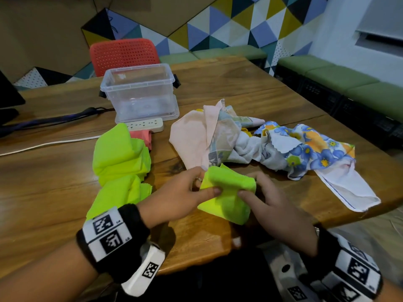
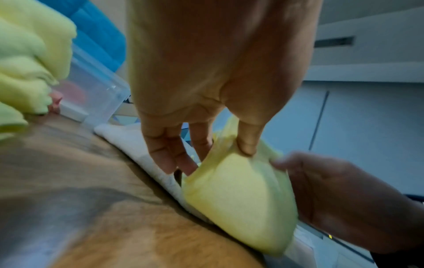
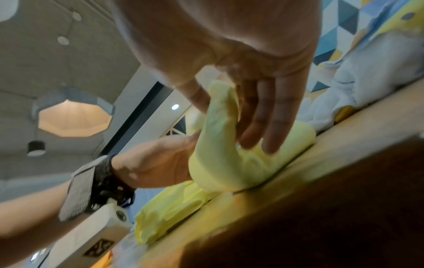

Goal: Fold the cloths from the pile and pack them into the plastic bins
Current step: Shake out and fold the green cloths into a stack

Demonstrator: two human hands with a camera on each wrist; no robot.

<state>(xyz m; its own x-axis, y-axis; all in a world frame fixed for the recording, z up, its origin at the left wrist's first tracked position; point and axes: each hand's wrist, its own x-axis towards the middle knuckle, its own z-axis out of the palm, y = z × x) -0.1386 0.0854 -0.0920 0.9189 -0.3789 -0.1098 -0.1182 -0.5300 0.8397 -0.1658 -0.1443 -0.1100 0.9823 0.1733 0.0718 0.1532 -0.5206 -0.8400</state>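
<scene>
Both hands are pinching the small green cloth (image 1: 226,192) just nearside of the pile (image 1: 257,142), the left hand (image 1: 185,192) gripping its left edge and the right hand (image 1: 268,199) its right, long axis running between them, bin (image 1: 139,88) lying beyond, nearer the left.

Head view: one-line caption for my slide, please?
Both hands, left and right, pinch a green cloth over the table, empty bin behind.
</scene>
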